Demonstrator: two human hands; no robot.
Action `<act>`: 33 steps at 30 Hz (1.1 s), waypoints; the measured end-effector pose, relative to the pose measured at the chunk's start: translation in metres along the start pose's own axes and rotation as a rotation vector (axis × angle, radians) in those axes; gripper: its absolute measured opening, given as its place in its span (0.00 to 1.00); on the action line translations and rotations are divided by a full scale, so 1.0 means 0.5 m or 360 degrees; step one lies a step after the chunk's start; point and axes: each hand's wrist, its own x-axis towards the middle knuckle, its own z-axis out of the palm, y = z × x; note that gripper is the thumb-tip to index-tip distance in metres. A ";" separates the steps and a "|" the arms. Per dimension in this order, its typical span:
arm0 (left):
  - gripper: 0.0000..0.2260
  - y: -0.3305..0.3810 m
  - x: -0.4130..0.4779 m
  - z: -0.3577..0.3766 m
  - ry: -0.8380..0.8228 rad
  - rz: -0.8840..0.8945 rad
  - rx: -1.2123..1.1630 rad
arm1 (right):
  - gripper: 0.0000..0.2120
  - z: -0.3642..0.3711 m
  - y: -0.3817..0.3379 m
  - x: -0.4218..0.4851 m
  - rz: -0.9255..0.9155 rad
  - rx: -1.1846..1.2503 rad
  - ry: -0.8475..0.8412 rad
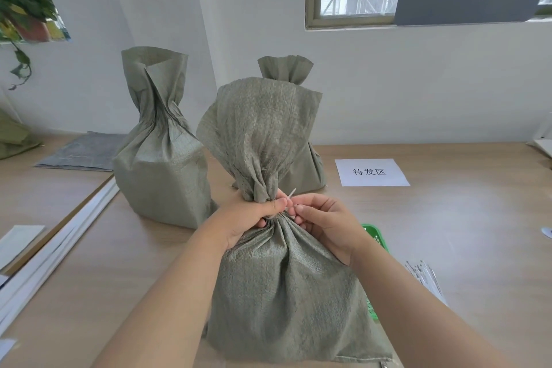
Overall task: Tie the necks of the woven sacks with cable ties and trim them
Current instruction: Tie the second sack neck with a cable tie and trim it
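The left hand (251, 219) is curled tight round the gathered neck of the nearest grey-green woven plastic sack (283, 293), with the thumb across the front, squeezing the cloth into a narrow waist. The right hand (325, 225) is just beside it, thumb and forefinger pinched on a thin white plastic cable tie (291, 192) whose free end pokes up and to the right from between the two hands. The fingers hide whether the tie runs all the way round the neck. Above the grip the sack's mouth fans out wide and upright. Below it the full body stands on the light wood-grain counter (463, 233), near its front edge. Behind and to the left stands a second sack of the same cloth (161, 170), its neck twisted in and its mouth standing open. A third sack (285, 69) is mostly hidden behind the nearest one, showing a short ruffled top above a cinched neck. Right of it lies a white paper sheet printed 待发区 (372, 172). A green plastic basket (377, 237) peeks out behind the right wrist, and a loose bundle of thin white ties (424, 273) lies further right. A flat grey woven sheet (83, 152) lies at the far left.
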 end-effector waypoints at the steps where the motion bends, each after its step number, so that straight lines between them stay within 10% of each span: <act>1: 0.10 0.001 0.000 0.002 0.0023 -0.0016 0.0016 | 0.08 -0.001 0.001 0.000 0.0001 -0.0003 0.0011; 33: 0.07 0.018 0.009 0.019 0.0037 -0.0164 0.0338 | 0.05 0.013 0.028 -0.007 -0.0258 -0.0319 0.0197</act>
